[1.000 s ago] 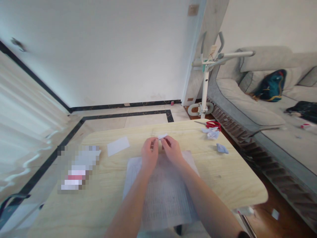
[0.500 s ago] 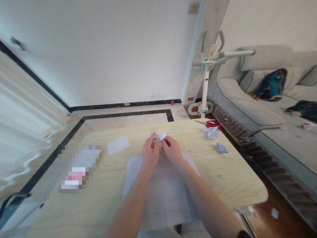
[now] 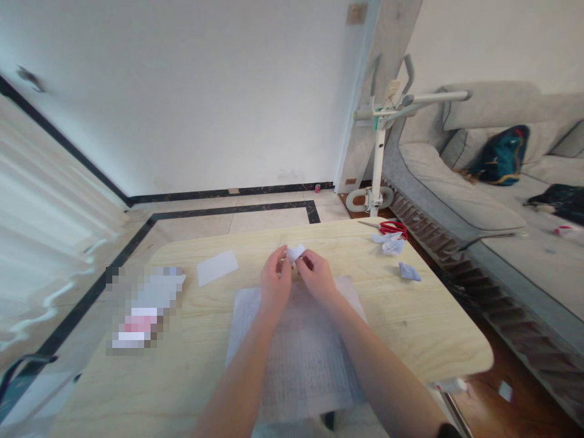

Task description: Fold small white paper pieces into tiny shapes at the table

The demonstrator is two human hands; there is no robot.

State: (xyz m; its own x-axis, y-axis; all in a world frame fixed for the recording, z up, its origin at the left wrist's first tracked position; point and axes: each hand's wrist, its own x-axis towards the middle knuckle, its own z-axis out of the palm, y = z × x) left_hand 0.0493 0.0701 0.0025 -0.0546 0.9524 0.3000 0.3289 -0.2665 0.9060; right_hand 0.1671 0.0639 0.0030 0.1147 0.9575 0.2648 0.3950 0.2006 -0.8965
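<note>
My left hand (image 3: 275, 281) and my right hand (image 3: 316, 277) meet above the middle of a light wooden table (image 3: 438, 328). Both pinch a small white piece of folded paper (image 3: 295, 252) between their fingertips, which sticks up just past the fingers. Under my forearms lies a large printed sheet of paper (image 3: 298, 359). The fingers of both hands are closed around the small piece.
A white paper rectangle (image 3: 218, 267) lies left of my hands, a blurred-out patch (image 3: 143, 309) further left. Red-handled scissors (image 3: 391, 228), crumpled paper scraps (image 3: 390, 244) and a small bluish scrap (image 3: 409, 272) sit at the table's right. A grey sofa (image 3: 479, 207) and a white stand (image 3: 378, 152) are beyond.
The small paper piece has turned slightly in my fingertips and stands a little higher than a second ago. My hands have stayed in place.
</note>
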